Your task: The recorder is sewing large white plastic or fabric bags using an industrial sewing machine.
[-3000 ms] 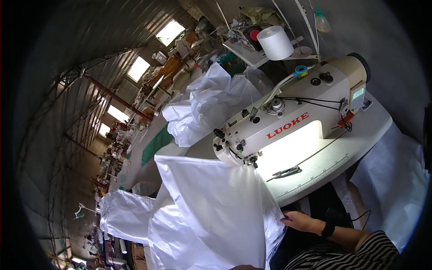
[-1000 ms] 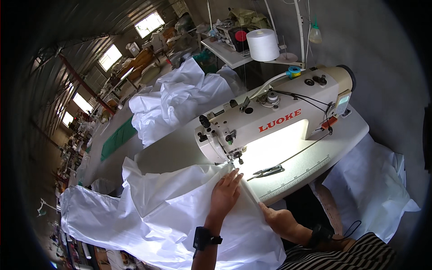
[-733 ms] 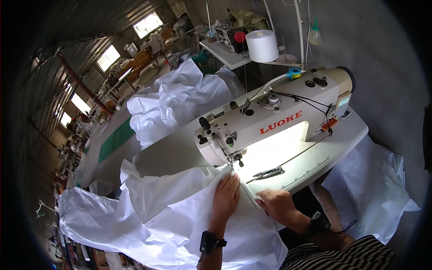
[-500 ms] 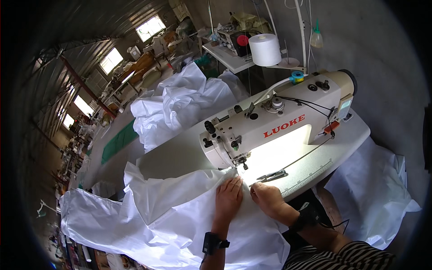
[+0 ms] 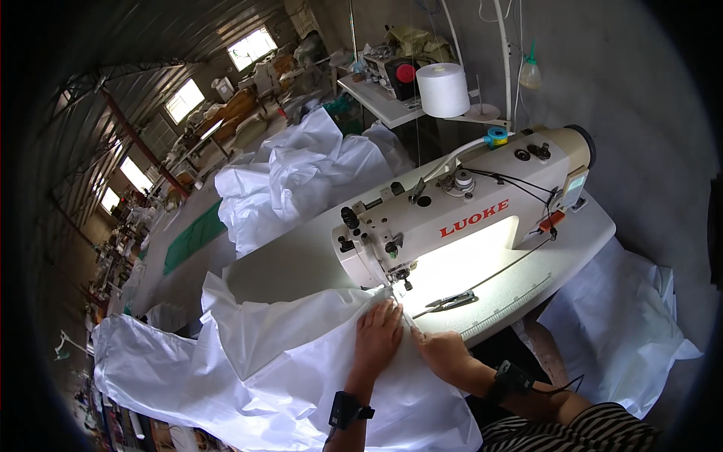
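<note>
A large sheet of white fabric (image 5: pixel 301 377) drapes over the near side of the sewing machine (image 5: pixel 459 203), its edge running under the presser foot (image 5: pixel 399 282). My left hand (image 5: pixel 379 335) lies flat on the fabric just short of the foot, fingers stretched toward it. To its right, my right hand (image 5: pixel 440 354) is closed, pinching the fabric's edge near the front of the table; its fingertips are partly hidden. Thread snips (image 5: pixel 452 300) rest on the lit machine bed, beyond my right hand and touching neither hand.
A white thread cone (image 5: pixel 443 90) stands behind the machine. More white fabric is heaped at the far left (image 5: pixel 301 177) and hangs at the right (image 5: pixel 625 324). Green cloth (image 5: pixel 192 237) lies on the left-hand surface. An oil bottle (image 5: pixel 531 71) hangs on the wall.
My right hand has drawn back slightly toward me along the fabric edge, away from the presser foot. My left hand stays flat in nearly the same place. The view has shifted a little.
</note>
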`<control>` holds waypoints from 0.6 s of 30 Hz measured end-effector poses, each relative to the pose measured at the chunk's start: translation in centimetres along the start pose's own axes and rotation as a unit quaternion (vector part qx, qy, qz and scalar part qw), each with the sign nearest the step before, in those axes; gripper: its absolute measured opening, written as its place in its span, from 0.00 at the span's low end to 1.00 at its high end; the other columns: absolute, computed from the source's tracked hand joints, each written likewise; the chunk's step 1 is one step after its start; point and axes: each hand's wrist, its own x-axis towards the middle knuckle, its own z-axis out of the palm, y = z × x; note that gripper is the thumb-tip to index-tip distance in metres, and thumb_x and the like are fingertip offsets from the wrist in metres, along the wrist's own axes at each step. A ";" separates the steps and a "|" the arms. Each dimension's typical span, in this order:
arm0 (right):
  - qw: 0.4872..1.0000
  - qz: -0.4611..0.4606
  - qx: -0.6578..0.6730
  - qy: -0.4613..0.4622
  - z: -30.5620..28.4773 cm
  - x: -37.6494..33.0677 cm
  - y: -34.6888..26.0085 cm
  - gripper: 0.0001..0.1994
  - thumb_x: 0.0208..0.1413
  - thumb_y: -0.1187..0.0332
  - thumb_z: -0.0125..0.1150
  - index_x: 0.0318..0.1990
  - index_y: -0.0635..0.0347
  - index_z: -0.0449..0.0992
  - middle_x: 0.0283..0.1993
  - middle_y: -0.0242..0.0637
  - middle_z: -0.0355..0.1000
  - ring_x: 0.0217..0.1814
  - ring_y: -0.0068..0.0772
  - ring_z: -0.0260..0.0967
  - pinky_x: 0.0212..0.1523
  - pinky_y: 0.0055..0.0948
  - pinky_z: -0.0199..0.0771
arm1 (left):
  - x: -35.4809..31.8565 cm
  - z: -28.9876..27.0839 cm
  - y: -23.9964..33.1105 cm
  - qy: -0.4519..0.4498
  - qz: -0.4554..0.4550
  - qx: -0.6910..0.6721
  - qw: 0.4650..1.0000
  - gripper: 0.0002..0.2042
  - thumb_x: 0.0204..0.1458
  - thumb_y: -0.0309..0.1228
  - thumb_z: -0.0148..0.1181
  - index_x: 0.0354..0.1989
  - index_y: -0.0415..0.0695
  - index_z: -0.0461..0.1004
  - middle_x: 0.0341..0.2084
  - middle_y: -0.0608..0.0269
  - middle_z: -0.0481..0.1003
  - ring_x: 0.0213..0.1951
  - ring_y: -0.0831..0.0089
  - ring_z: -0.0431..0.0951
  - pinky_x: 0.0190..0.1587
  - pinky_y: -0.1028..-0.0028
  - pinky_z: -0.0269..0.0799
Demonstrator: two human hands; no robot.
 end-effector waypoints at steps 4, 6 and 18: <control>1.000 0.003 0.021 0.012 0.3 -0.3 -0.2 0.19 0.56 0.71 0.51 0.56 0.64 0.72 0.22 0.30 0.74 0.21 0.28 0.75 0.20 0.28 0.71 | 0.3 -0.6 0.0 -0.038 -0.022 -0.024 0.999 0.22 0.56 0.35 0.56 0.60 0.49 0.70 0.60 0.56 0.66 0.63 0.59 0.63 0.64 0.58 0.55; 1.000 -0.002 0.013 -0.014 -0.1 0.2 -0.6 0.19 0.56 0.72 0.51 0.56 0.65 0.72 0.22 0.31 0.75 0.21 0.29 0.75 0.20 0.28 0.72 | -0.1 -0.5 -0.8 -0.032 -0.015 -0.008 0.999 0.20 0.57 0.36 0.55 0.59 0.50 0.71 0.60 0.56 0.67 0.63 0.59 0.65 0.64 0.58 0.57; 1.000 -0.011 0.005 -0.010 1.0 2.8 -0.6 0.24 0.53 0.71 0.53 0.59 0.66 0.70 0.20 0.27 0.73 0.18 0.25 0.72 0.16 0.25 0.67 | -4.1 -3.3 -1.5 -0.026 -0.119 0.137 0.983 0.20 0.54 0.36 0.57 0.57 0.53 0.73 0.61 0.56 0.67 0.61 0.55 0.67 0.61 0.54 0.60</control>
